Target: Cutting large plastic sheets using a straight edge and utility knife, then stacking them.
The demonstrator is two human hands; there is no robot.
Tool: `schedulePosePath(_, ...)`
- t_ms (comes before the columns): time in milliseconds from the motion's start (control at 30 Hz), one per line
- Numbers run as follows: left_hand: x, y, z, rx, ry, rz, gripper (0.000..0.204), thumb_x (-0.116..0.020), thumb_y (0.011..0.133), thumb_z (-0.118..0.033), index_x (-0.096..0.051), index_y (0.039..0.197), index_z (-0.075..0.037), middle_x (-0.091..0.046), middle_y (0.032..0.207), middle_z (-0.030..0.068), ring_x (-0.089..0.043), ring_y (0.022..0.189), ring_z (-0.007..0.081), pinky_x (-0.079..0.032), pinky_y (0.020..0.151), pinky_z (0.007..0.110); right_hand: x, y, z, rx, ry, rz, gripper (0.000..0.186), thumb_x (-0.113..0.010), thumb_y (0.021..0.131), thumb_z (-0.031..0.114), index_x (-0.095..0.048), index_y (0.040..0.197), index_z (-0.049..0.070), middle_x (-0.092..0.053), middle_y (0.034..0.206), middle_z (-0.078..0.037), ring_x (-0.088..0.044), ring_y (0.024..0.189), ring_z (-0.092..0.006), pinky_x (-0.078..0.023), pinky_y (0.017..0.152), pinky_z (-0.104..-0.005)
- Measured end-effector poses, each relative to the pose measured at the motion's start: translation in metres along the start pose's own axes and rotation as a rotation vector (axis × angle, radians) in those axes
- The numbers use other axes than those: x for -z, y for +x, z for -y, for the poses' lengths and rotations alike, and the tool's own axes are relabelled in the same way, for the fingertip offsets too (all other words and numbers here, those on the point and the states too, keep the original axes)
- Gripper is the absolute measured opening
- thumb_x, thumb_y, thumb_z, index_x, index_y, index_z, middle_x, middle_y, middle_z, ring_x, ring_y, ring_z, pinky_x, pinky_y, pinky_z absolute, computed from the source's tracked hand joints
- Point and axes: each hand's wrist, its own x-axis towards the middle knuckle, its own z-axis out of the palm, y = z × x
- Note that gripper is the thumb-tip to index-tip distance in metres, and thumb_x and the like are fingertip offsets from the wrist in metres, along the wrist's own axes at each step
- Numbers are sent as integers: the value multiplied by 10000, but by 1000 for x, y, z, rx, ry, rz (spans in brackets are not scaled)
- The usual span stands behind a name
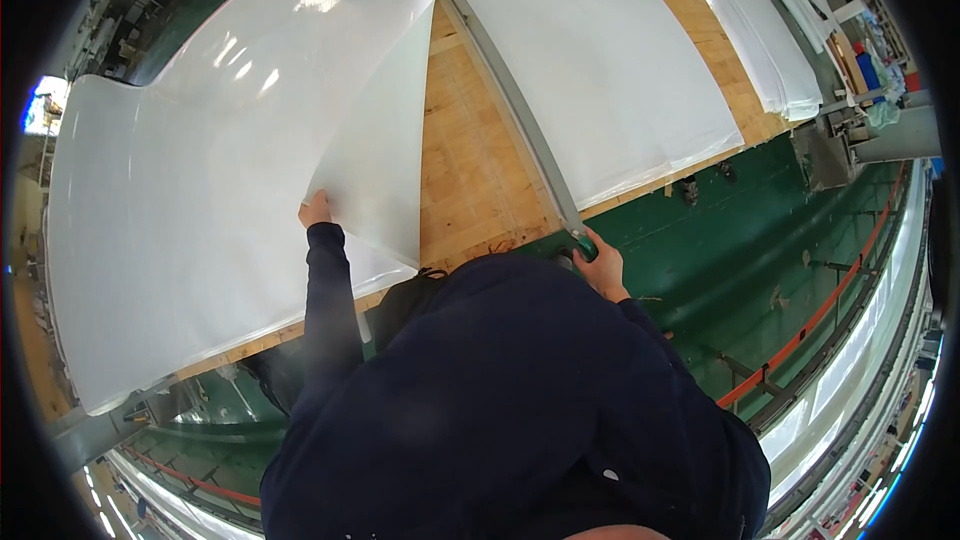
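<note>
My left hand (316, 208) is closed on a lifted, folded-over flap of a glossy white sheet (170, 200) that covers the left of a wooden tabletop (470, 160). My right hand (600, 265) is closed at the near end of a long grey metal bar (510, 95), around a green piece (584, 240) there; whether this is part of the bar or a separate tool is unclear. The bar lies lengthwise on the bare wood, beside another white sheet (620, 70) to the right.
More stacked white sheets (740, 40) lie at the far right, near clutter and a grey beam (895, 132). A green floor (740, 240) shows below the table edge, with an orange rail (800, 335) and long pale panels along the right. Small dark objects (690, 190) sit under the edge.
</note>
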Motion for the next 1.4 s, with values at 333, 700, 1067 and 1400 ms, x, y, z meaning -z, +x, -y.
schedulePosePath(333,7,10,-7,-12,-36,-50,205,-642,713,-176,-635,775,20,-640,737,63,-568,653,195,-464,627,357,-5,-2,0,-40,-26,9,564,-770,796,300,-653,1326,149,-721,899,-206,-696,840,-398,-560,754,-449)
schedulePosePath(700,19,18,-23,-9,-90,-71,149,-614,732,-125,-644,798,6,-622,736,26,-550,644,162,-451,608,342,-7,-2,0,-17,-51,-14,561,-761,792,320,-657,1320,161,-726,904,-187,-708,833,-372,-571,750,-436)
schedulePosePath(1067,48,54,7,-318,128,-218,91,-530,753,-70,-550,757,19,-557,718,35,-492,636,182,-418,583,378,-6,0,3,-69,-50,33,591,-770,796,318,-635,1348,156,-733,959,-190,-700,886,-389,-562,790,-449)
schedulePosePath(1400,44,69,27,-266,62,-322,167,-519,833,-44,-536,666,-39,-594,713,120,-581,654,288,-456,584,407,-6,0,4,-74,-55,28,585,-772,791,314,-643,1340,162,-732,952,-187,-701,876,-386,-563,782,-449)
